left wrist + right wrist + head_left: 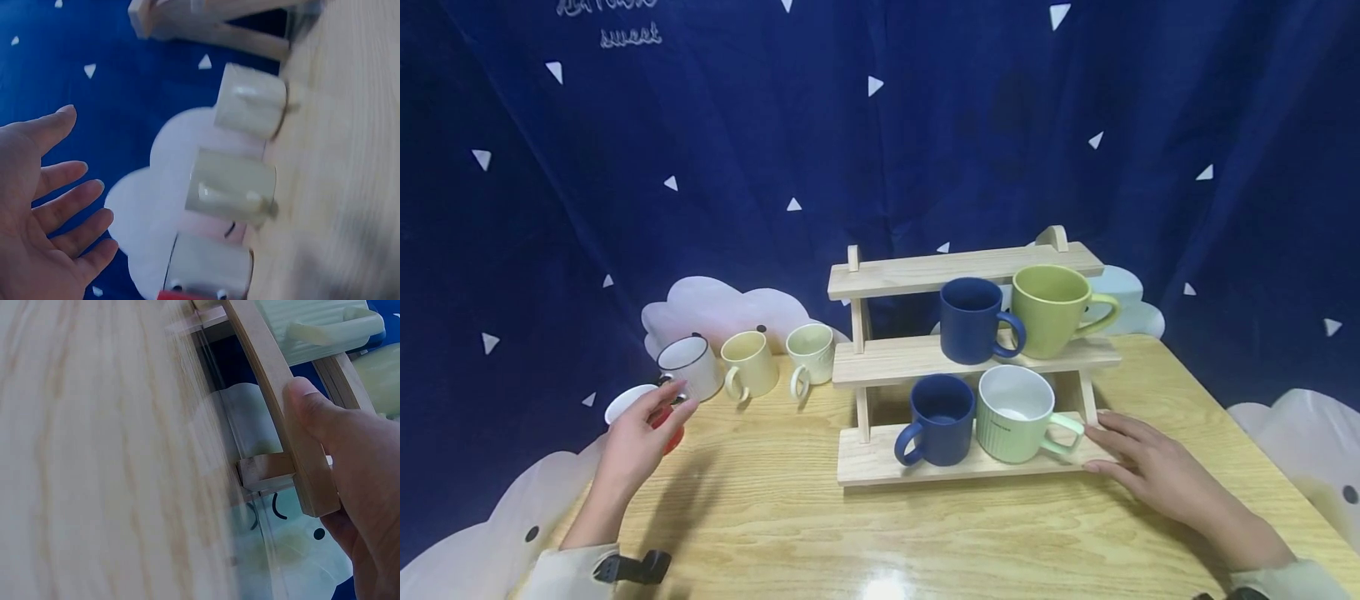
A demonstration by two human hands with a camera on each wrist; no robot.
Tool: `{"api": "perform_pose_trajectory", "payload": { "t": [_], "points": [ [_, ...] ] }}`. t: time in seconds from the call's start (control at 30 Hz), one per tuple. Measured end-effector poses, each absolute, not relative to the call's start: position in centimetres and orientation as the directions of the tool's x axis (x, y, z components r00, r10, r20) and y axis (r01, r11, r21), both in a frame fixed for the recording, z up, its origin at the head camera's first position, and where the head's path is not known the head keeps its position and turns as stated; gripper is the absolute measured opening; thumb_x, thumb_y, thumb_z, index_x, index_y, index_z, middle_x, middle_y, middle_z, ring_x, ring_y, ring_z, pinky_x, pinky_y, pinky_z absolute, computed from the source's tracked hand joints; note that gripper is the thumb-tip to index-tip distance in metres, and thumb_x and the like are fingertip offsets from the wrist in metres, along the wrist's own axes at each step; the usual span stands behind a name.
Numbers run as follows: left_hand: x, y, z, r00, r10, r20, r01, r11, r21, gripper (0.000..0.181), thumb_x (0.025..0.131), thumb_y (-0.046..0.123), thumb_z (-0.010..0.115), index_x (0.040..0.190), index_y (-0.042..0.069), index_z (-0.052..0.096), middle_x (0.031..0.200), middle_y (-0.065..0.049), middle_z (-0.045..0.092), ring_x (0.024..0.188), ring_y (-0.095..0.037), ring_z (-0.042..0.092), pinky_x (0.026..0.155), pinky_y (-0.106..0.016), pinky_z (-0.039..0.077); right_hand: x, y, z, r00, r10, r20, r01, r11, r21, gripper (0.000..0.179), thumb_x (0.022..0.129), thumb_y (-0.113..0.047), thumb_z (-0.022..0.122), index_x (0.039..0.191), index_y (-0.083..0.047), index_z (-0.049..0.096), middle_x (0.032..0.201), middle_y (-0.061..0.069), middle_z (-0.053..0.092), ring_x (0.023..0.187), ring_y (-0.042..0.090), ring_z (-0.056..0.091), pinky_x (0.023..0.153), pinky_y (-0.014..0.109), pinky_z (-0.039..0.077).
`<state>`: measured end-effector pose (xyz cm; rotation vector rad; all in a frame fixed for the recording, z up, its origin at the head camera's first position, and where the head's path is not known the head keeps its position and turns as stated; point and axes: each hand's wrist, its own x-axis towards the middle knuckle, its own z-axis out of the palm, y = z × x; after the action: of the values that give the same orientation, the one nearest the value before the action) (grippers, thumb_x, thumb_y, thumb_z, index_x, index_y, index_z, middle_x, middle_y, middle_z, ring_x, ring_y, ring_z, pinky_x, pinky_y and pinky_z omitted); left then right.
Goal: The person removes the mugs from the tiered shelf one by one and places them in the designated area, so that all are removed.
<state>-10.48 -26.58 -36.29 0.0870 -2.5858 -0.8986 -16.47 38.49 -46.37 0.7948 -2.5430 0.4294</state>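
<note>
- At the far left of the table (790,517), the left hand (638,435) hangs over a red mug (674,432) with a white inside; its fingers are spread apart and hold nothing. Whether a fingertip touches that mug, I cannot tell.
- Just beyond and to the right stands a white mug (700,373) with a dark rim.
- Next comes a yellow mug (758,367), its handle turned to the near side.
- Right of it is a cream mug (817,357), its handle also toward the near side, close to the rack.
- The wooden rack (880,460) has three boards and stands right of the middle.
- Its bottom board bears a blue mug (946,425) on the left and a pale green ribbed mug (1006,427) on the right.
- Its middle board bears a navy mug (964,327), with a green mug (1047,323) just right of it.
- At the right, the right hand (1153,467) pinches the bottom board's right end, thumb on one side and fingers on the other.
</note>
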Motion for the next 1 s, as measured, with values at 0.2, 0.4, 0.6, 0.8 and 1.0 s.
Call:
{"api": "perform_pose_trajectory", "payload": {
  "t": [0.2, 0.4, 0.6, 0.8, 1.0],
  "points": [
    [-11.3, -24.3, -35.8, -0.922, -0.123, 0.366, 0.144, 0.770, 0.621, 0.050, 0.095, 0.029, 0.066, 0.134, 0.000, 0.055, 0.128, -0.021, 0.060, 0.114, -0.038, 0.057, 0.094, -0.046, 0.048, -16.5, 38.5, -46.4, -0.733, -0.464, 0.497, -0.603, 0.782, -0.158, 0.052, 0.079, -0.037, 0.080, 0.123, -0.013, 0.069, 0.129, 0.012, 0.059, 0.117, 0.038, 0.054, 0.095, 0.049, 0.043],
    [-12.0, -21.8, -35.2, -0.943, -0.047, 0.328, 0.187, 0.742, 0.644, 0.053, 0.095, 0.033, 0.066, 0.135, 0.002, 0.055, 0.134, -0.022, 0.056, 0.125, -0.042, 0.050, 0.102, -0.058, 0.039, -16.5, 38.6, -46.3, -0.736, -0.467, 0.489, -0.604, 0.780, -0.165, 0.052, 0.079, -0.037, 0.080, 0.124, -0.013, 0.068, 0.130, 0.013, 0.058, 0.116, 0.040, 0.054, 0.091, 0.054, 0.043],
    [-13.1, -19.3, -34.9, -0.949, 0.021, 0.313, 0.231, 0.721, 0.654, 0.055, 0.094, 0.039, 0.066, 0.137, 0.006, 0.055, 0.136, -0.016, 0.057, 0.128, -0.037, 0.049, 0.104, -0.057, 0.039, -16.6, 38.6, -46.2, -0.737, -0.471, 0.485, -0.606, 0.778, -0.166, 0.053, 0.079, -0.037, 0.080, 0.124, -0.013, 0.068, 0.130, 0.014, 0.058, 0.115, 0.040, 0.054, 0.090, 0.055, 0.043],
    [-14.2, -16.8, -34.5, -0.929, 0.104, 0.355, 0.326, 0.685, 0.651, 0.052, 0.093, 0.036, 0.068, 0.135, 0.007, 0.058, 0.132, -0.013, 0.060, 0.126, -0.031, 0.051, 0.103, -0.053, 0.041, -16.5, 38.4, -46.0, -0.735, -0.473, 0.486, -0.608, 0.777, -0.162, 0.052, 0.078, -0.037, 0.081, 0.122, -0.012, 0.069, 0.128, 0.013, 0.059, 0.115, 0.039, 0.054, 0.087, 0.054, 0.044],
    [-15.1, -14.2, -34.0, -0.907, 0.177, 0.383, 0.399, 0.653, 0.644, 0.049, 0.092, 0.029, 0.070, 0.133, 0.005, 0.059, 0.129, -0.011, 0.062, 0.124, -0.028, 0.054, 0.104, -0.049, 0.042, -16.5, 38.4, -45.6, -0.726, -0.493, 0.479, -0.623, 0.767, -0.155, 0.052, 0.078, -0.036, 0.081, 0.121, -0.009, 0.069, 0.126, 0.015, 0.060, 0.113, 0.040, 0.055, 0.087, 0.055, 0.045]
  ]
}}
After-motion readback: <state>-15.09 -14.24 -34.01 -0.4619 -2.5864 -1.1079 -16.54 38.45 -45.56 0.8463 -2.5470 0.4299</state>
